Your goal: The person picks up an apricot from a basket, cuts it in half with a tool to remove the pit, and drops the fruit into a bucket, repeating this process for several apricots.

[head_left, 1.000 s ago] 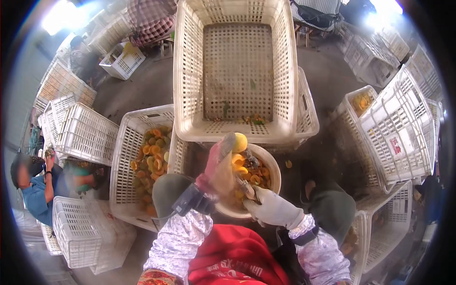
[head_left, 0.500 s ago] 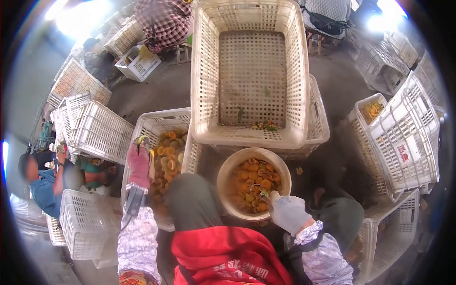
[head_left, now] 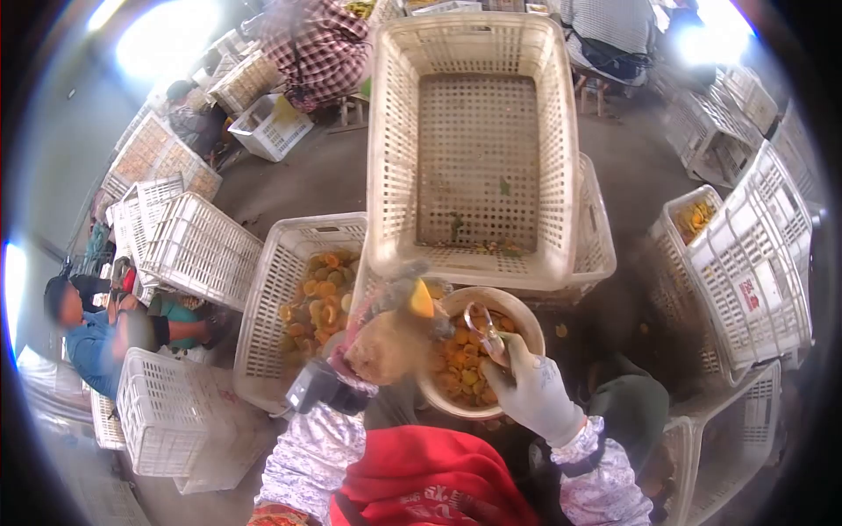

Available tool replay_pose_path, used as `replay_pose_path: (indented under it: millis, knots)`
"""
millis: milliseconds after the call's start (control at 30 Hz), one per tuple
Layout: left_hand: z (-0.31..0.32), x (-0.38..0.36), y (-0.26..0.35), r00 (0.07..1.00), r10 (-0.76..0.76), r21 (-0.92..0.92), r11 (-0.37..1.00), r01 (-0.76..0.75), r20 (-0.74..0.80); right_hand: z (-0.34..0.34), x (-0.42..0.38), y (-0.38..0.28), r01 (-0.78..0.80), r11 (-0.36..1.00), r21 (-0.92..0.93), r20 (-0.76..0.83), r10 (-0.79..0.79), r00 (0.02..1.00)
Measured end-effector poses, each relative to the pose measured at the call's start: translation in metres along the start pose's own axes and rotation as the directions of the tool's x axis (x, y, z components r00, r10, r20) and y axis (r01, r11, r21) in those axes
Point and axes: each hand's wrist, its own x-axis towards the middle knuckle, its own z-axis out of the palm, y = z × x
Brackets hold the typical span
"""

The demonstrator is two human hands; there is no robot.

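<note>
My gloved left hand (head_left: pixel 386 337) is over the left rim of a round tub (head_left: pixel 428 396), blurred by motion, with dark fingertips. Between its fingers is an orange-yellow fruit piece (head_left: pixel 422 300). My right hand (head_left: pixel 537 394), in a pale glove, is closed around a tool with a metal loop (head_left: pixel 481 324) above the tub's right side. Inside the tub lie many orange fruit pieces (head_left: pixel 465 373), apparently halved. To the left, a white crate (head_left: pixel 263 329) holds more greenish and orange fruit halves (head_left: pixel 323 285).
A large dirty white crate (head_left: pixel 478 167) with leaf scraps sits on another crate (head_left: pixel 598 228) beyond the tub. Stacked crates (head_left: pixel 202 250) stand left, near a seated person (head_left: pixel 96 337). More crates (head_left: pixel 745 272) lean at right. People sit at the back, one in a checked shirt (head_left: pixel 316 53).
My left hand has moved right from the fruit crate to the tub, now with an orange fruit piece. My right hand has risen slightly, showing the looped tool. The view has shifted a little.
</note>
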Motion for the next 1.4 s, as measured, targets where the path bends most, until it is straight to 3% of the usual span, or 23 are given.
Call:
replay_pose_path:
  millis: [33, 100, 133, 167, 233, 267, 300, 333, 367, 433, 500, 533, 700, 733, 767, 800, 833, 1000, 1033, 1133, 1233, 1333, 1400]
  knots:
    - [0.004, 0.003, -0.011, 1.000, -0.010, -0.008, 1.000, 0.010, 0.006, -0.002, 0.000, -0.001, 0.027, 1.000, -0.013, -0.067, -0.027, 0.997]
    - [0.038, 0.017, -0.023, 0.908, -0.224, -0.314, 0.943, 0.110, -0.355, 0.005, -0.006, 0.008, 0.045, 0.997, -0.065, -0.073, -0.049, 0.996]
    - [0.032, 0.018, -0.043, 0.868, -0.073, 0.131, 0.979, 0.157, -0.492, 0.010, -0.010, 0.010, 0.043, 0.991, -0.129, -0.063, -0.051, 0.997]
    - [0.027, 0.017, -0.053, 0.867, -0.084, 0.125, 0.978, 0.165, -0.491, 0.014, -0.015, 0.014, 0.041, 0.980, -0.193, -0.051, -0.052, 0.997]
    - [0.049, 0.026, -0.054, 0.889, -0.215, -0.209, 0.968, 0.139, -0.404, 0.014, -0.020, 0.017, 0.009, 0.978, -0.210, -0.038, -0.017, 0.999]
    - [0.032, 0.018, -0.070, 0.911, 0.149, 0.601, 0.789, 0.124, -0.384, 0.013, -0.021, 0.019, -0.020, 0.973, -0.230, -0.006, 0.019, 1.000]
    - [0.030, 0.020, -0.070, 0.912, 0.143, 0.596, 0.792, 0.128, -0.386, 0.010, -0.020, 0.019, -0.043, 0.967, -0.252, 0.026, 0.052, 0.998]
    - [0.027, 0.024, -0.065, 0.953, 0.226, 0.960, 0.240, 0.144, -0.200, 0.007, -0.018, 0.018, -0.046, 0.966, -0.253, 0.028, 0.055, 0.998]
    - [0.023, 0.024, -0.061, 0.985, 0.175, 0.907, -0.415, 0.075, -0.001, 0.006, -0.016, 0.016, -0.090, 0.964, -0.250, 0.044, 0.104, 0.994]
    - [0.022, 0.023, -0.060, 0.991, 0.136, 0.950, -0.307, 0.051, -0.009, 0.008, -0.016, 0.017, -0.134, 0.959, -0.251, 0.060, 0.154, 0.986]
    - [0.029, 0.021, -0.061, 0.981, 0.085, 0.891, 0.438, 0.121, -0.175, 0.018, -0.018, 0.022, -0.086, 0.976, -0.200, 0.011, 0.090, 0.996]
    - [0.028, 0.020, -0.061, 0.981, 0.083, 0.889, 0.441, 0.124, -0.177, 0.019, -0.018, 0.020, -0.089, 0.976, -0.200, 0.013, 0.094, 0.995]
    - [0.023, 0.019, -0.060, 1.000, 0.023, 0.965, -0.264, 0.010, -0.004, 0.023, -0.012, 0.010, -0.166, 0.976, -0.143, 0.033, 0.173, 0.984]
    - [0.021, 0.019, -0.064, 1.000, 0.024, 0.965, -0.261, 0.011, -0.005, 0.024, -0.011, 0.010, -0.167, 0.975, -0.145, 0.035, 0.174, 0.984]
    - [0.020, 0.019, -0.070, 0.982, 0.083, 0.967, 0.204, 0.150, -0.170, 0.026, -0.011, 0.010, -0.176, 0.977, -0.122, 0.026, 0.181, 0.983]
    - [0.019, 0.019, -0.073, 0.939, 0.061, 0.745, 0.627, 0.229, -0.340, 0.027, -0.011, 0.009, -0.185, 0.978, -0.098, 0.016, 0.188, 0.982]
    - [0.019, 0.018, -0.073, 0.938, 0.059, 0.744, 0.627, 0.232, -0.342, 0.028, -0.011, 0.007, -0.187, 0.978, -0.097, 0.017, 0.190, 0.982]
    - [0.026, 0.016, -0.062, 0.982, 0.171, 0.975, 0.221, 0.039, -0.078, 0.029, -0.009, 0.005, -0.182, 0.980, -0.079, -0.024, 0.181, 0.983]
    - [0.024, 0.014, -0.063, 0.982, 0.177, 0.978, 0.208, 0.026, -0.064, 0.029, -0.009, 0.005, -0.182, 0.980, -0.079, -0.024, 0.181, 0.983]
    - [0.022, 0.012, -0.066, 0.971, 0.178, 0.875, 0.482, 0.053, -0.157, 0.028, -0.009, 0.003, -0.236, 0.967, -0.092, 0.022, 0.239, 0.971]
    - [0.018, 0.009, -0.080, 0.939, 0.158, 0.523, 0.852, 0.027, -0.305, 0.030, -0.011, 0.004, -0.254, 0.962, -0.101, 0.066, 0.261, 0.963]
    - [0.015, 0.014, -0.086, 0.922, 0.139, 0.306, 0.952, -0.024, -0.361, 0.036, -0.015, 0.007, -0.268, 0.961, -0.073, 0.085, 0.274, 0.958]
    - [0.011, 0.021, -0.088, 0.978, -0.013, -0.214, 0.976, -0.033, -0.209, 0.038, -0.017, 0.014, -0.084, 0.996, -0.044, 0.085, 0.087, 0.993]
